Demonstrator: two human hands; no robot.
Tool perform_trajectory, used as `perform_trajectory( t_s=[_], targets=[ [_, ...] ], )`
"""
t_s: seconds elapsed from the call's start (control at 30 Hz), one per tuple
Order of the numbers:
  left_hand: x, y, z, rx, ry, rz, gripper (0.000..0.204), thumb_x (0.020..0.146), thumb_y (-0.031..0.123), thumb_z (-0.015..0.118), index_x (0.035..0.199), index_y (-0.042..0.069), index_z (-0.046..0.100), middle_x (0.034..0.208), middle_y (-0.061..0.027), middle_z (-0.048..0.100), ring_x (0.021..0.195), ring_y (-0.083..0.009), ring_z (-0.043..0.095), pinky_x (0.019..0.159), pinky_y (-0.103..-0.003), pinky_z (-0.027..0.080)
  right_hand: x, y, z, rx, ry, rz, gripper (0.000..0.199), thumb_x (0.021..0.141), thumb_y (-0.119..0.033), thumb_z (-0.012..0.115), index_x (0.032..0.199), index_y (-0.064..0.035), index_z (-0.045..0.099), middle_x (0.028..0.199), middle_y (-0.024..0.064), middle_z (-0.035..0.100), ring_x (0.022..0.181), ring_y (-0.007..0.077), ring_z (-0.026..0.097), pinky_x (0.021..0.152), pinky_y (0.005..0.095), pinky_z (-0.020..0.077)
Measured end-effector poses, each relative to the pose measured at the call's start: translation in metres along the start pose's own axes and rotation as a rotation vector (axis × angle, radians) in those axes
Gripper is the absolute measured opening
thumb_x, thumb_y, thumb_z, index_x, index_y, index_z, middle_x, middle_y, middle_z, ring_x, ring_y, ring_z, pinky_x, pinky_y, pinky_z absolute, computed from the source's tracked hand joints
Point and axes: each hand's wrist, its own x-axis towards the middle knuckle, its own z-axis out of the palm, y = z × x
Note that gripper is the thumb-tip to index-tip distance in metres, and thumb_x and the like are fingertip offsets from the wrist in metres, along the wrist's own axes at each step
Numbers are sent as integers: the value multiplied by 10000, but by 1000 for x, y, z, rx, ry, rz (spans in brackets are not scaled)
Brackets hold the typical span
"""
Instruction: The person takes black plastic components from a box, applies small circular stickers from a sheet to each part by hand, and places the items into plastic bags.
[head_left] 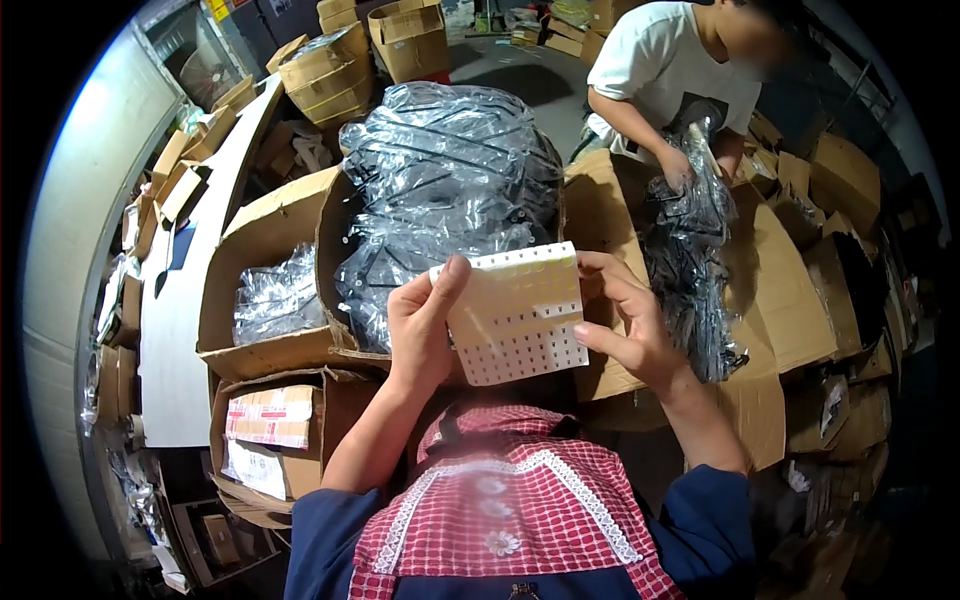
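Observation:
A white sheet of small labels (518,330), with rows of tiny dark marks and a yellowish shine, is held up before my chest. Along its left edge my left hand (425,318) grips it, thumb in front and the other fingers behind. At the right edge my right hand (632,322) has its thumb on the front, while its fingertips reach the edge near the upper corner. Beyond the sheet lies a big heap of clear plastic bags with dark strips in them (440,160), filling an open carton.
Across from me at the right, a person in a white shirt (650,60) handles bagged items (690,215) over an open carton (780,290). A smaller carton (265,225) with clear bags stands at left, above another carton (340,420). A long white board (190,330) runs along the left.

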Motion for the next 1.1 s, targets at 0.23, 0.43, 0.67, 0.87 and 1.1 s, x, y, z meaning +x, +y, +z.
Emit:
perform_trajectory(
  t_s=[0.23, 0.43, 0.67, 0.87, 1.1],
  targets=[
    [0, -8, 1, 51, -7, 5, 343, 975, 297, 632, 871, -22, 708, 791, -13, 687, 692, -42, 571, 633, -202, 430, 0, 11, 1, -15, 42, -13, 278, 750, -100, 647, 1002, 16, 666, 1230, 129, 601, 1206, 272, 493, 1022, 374, 366],
    [0, -8, 0, 52, -14, -1, 337, 978, 285, 629, 867, -23, 709, 785, -10, 684, 694, -39, 569, 633, -199, 428, 2, 14, 1, -5, 25, 2, 327, 745, -134, 642, 1030, 25, 666, 1230, 135, 603, 1195, 269, 500, 1028, 370, 365],
    [0, -8, -3, 51, -30, 1, 336, 980, 282, 627, 872, -25, 713, 784, -16, 689, 696, -39, 575, 637, -202, 438, 4, 16, 7, 68, 40, 69, 386, 737, -160, 635, 1072, 29, 651, 1171, 117, 609, 1138, 245, 507, 1008, 357, 373],
    [-2, -10, -5, 41, -13, 3, 331, 975, 277, 635, 876, -30, 713, 788, -26, 695, 687, -43, 583, 628, -200, 441, 5, 11, 9, 77, 29, 85, 462, 714, -209, 637, 1098, 49, 636, 1168, 125, 595, 1124, 239, 504, 985, 355, 389],
    [-5, -12, -8, 56, -25, -20, 327, 971, 278, 641, 882, -28, 716, 778, -24, 694, 678, -42, 587, 619, -195, 443, 5, 8, 7, 10, 21, 33, 451, 685, -231, 640, 1028, 62, 637, 1177, 141, 581, 1117, 249, 505, 965, 358, 391]
  ],
)
